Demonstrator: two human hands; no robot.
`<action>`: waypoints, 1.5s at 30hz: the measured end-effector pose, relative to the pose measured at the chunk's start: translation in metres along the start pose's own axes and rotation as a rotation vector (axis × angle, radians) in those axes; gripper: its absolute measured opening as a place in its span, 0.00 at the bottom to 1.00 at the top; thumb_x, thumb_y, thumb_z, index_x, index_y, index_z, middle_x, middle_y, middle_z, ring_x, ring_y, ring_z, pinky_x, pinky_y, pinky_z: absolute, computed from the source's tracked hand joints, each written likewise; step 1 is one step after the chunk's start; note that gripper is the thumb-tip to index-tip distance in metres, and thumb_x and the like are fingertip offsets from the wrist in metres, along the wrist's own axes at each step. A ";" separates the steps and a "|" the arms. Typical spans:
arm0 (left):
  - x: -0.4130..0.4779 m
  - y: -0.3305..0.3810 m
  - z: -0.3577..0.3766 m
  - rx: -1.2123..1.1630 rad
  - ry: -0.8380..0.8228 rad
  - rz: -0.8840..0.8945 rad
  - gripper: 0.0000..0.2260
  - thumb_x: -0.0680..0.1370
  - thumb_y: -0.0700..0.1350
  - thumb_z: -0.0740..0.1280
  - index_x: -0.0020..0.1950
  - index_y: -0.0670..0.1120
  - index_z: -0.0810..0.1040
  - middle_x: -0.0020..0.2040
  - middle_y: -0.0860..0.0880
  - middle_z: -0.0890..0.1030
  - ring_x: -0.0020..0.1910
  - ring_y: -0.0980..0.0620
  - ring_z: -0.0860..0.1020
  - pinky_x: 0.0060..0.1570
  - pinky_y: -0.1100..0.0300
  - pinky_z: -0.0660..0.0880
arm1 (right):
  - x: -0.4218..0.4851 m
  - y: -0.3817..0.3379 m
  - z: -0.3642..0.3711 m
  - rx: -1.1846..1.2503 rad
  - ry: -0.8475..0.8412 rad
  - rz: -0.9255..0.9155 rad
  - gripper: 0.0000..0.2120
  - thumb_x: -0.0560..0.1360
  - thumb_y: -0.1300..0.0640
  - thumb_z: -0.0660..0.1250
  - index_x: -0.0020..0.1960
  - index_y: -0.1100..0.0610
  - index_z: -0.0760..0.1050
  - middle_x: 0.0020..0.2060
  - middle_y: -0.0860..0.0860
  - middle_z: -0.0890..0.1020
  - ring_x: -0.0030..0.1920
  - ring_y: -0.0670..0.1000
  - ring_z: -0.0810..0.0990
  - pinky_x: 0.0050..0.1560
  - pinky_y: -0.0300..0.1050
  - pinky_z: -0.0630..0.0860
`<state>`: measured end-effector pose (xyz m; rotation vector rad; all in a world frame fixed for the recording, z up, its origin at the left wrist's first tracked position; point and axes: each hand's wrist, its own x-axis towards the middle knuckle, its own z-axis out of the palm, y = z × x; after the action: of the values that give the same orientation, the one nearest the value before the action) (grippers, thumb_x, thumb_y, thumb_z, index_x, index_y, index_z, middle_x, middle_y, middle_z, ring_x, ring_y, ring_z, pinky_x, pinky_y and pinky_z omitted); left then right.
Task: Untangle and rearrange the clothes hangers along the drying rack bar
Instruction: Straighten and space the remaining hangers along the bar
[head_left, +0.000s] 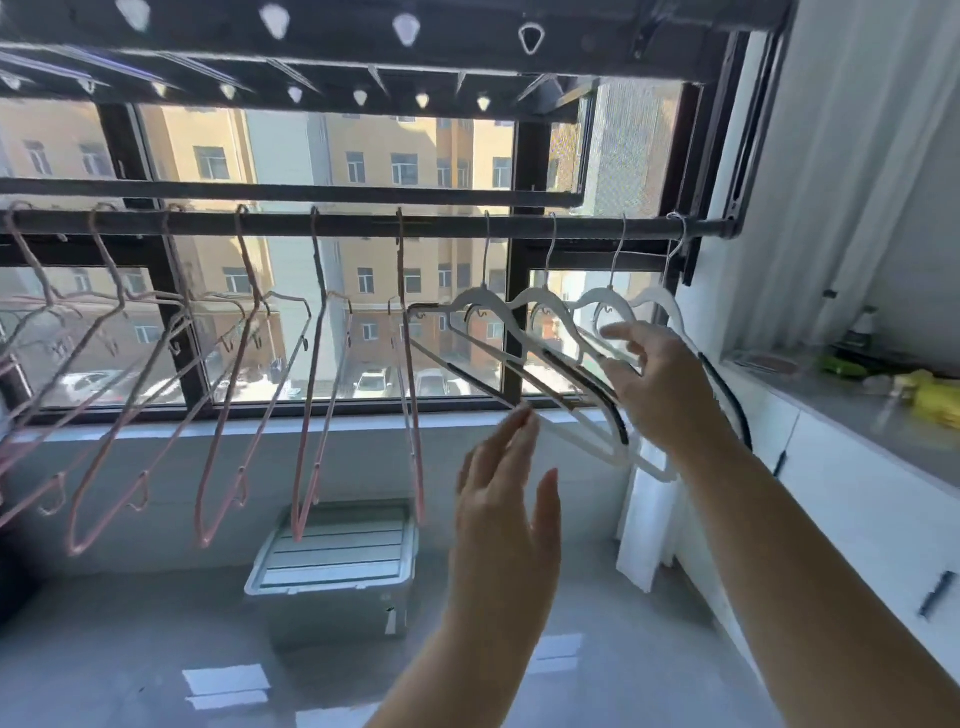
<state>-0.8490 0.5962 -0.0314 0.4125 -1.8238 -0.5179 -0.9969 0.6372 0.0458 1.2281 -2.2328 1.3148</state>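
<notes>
Bright balcony-type room, big window (374, 156) facing yellow apartment blocks, and the drying rack bar (363, 224) runs straight across the view from 9 to 3 o'clock. Pink hangers (244, 364) are spread along the 9 o'clock half with their hooks nicely apart, while the four white hangers (540, 301) hang toward 2 o'clock with their shoulders overlapping each other. Right hand (662, 389) is in among the white ones, fingers loosely spread and resting against them, not wrapped round anything as far as I can see. Left hand (501, 509) is flat and wide, at about 7 o'clock from the bunch, fingertips by the low end of one white hanger. My worry: those arms look laced through one another, so shove one sideways and the neighbour probably gets dragged along and its hook could pop off the bar. With neither hand actually gripping, a loose one would drop to the floor, maybe onto the storage box (332, 556) at 6 o'clock. Also the rightmost hook sits close to the bar's 3 o'clock end, so pushing that way looks risky.
</notes>
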 end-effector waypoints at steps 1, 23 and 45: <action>0.001 0.005 0.007 -0.017 -0.051 0.001 0.18 0.74 0.45 0.62 0.63 0.45 0.73 0.61 0.57 0.72 0.62 0.59 0.69 0.62 0.76 0.59 | 0.002 0.010 -0.003 -0.043 -0.022 0.021 0.14 0.74 0.64 0.65 0.59 0.58 0.76 0.58 0.56 0.79 0.58 0.55 0.77 0.55 0.38 0.69; 0.005 -0.018 0.038 -0.002 -0.092 -0.237 0.22 0.76 0.40 0.63 0.69 0.49 0.65 0.64 0.54 0.70 0.55 0.59 0.74 0.55 0.70 0.69 | -0.011 0.018 0.034 -0.254 -0.106 -0.238 0.24 0.65 0.42 0.73 0.57 0.50 0.76 0.63 0.50 0.71 0.66 0.51 0.65 0.67 0.43 0.58; 0.001 -0.030 0.029 0.027 -0.098 -0.205 0.21 0.76 0.33 0.60 0.66 0.49 0.70 0.67 0.50 0.70 0.62 0.56 0.72 0.56 0.81 0.61 | 0.001 0.013 0.044 0.426 -0.244 0.325 0.15 0.80 0.54 0.54 0.58 0.63 0.70 0.34 0.52 0.68 0.38 0.50 0.75 0.31 0.37 0.80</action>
<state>-0.8764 0.5747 -0.0548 0.6060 -1.8949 -0.6654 -0.9998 0.6037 0.0151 1.2493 -2.4846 1.9387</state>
